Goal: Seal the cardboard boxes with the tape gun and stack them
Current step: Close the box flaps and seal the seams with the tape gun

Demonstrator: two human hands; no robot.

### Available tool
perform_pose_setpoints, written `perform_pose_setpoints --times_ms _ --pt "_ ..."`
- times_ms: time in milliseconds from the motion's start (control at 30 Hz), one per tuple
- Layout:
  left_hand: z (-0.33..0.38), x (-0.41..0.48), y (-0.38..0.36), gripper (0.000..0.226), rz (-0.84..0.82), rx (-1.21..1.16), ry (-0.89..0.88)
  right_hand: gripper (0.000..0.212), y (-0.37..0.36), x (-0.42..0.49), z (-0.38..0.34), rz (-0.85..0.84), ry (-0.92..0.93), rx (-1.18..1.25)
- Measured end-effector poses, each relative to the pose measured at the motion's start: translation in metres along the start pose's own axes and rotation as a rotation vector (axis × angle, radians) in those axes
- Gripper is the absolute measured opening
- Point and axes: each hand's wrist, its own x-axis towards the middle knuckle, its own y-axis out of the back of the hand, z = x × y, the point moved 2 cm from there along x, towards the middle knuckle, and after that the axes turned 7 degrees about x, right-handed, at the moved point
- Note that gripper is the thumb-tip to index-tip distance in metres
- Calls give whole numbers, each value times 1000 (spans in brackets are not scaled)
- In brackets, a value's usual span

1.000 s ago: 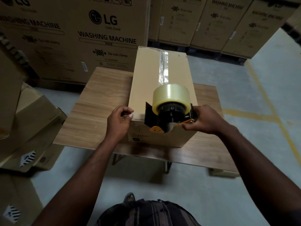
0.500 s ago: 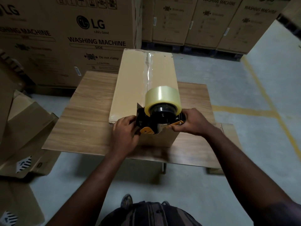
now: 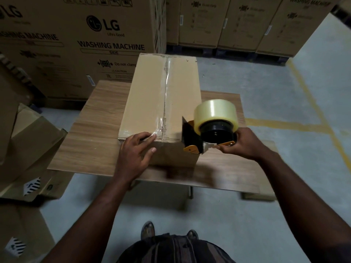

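Observation:
A long plain cardboard box (image 3: 146,103) lies lengthwise on a wooden table (image 3: 91,145). A strip of clear tape (image 3: 166,92) runs along its top seam to the near edge. My left hand (image 3: 135,152) presses flat on the box's near corner, fingers over the tape end. My right hand (image 3: 245,144) grips the handle of a black and orange tape gun (image 3: 205,133) with a clear tape roll (image 3: 214,112). The gun is off the box, by its near right corner.
Large LG washing machine cartons (image 3: 79,38) stand behind the table, and more (image 3: 237,23) line the back on pallets. Flattened and open cardboard boxes (image 3: 28,149) pile up at the left. Grey floor with yellow lines (image 3: 284,123) lies to the right.
The tape gun has moved right, off the box's near end. My left hand has gone from beside the gun to pressing the tape end at the near edge.

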Motion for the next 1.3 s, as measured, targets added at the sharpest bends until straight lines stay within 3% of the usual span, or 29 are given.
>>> perform_pose_setpoints --times_ms 133,233,300,400,500,900,1067,1300 --pt "4 3 -3 37 27 -25 43 36 4 -12 13 8 21 60" --pt "17 5 -7 34 51 11 94 31 -2 -14 18 23 22 104" --pt "36 9 -12 34 37 58 4 28 -4 -16 17 30 7 150" --pt "77 23 -31 43 -127 -36 -133 26 -5 -16 19 40 -8 180" --pt "99 26 -49 58 -287 -71 -76 33 -7 -15 26 31 -18 198" --pt "83 19 -62 59 -235 -36 -97 26 19 -31 50 79 -89 134" --pt "87 18 -65 56 -198 -35 -96 33 21 -46 71 11 -175 88" --pt "86 17 -69 54 -165 -71 -60 24 10 -34 67 -14 -173 43"
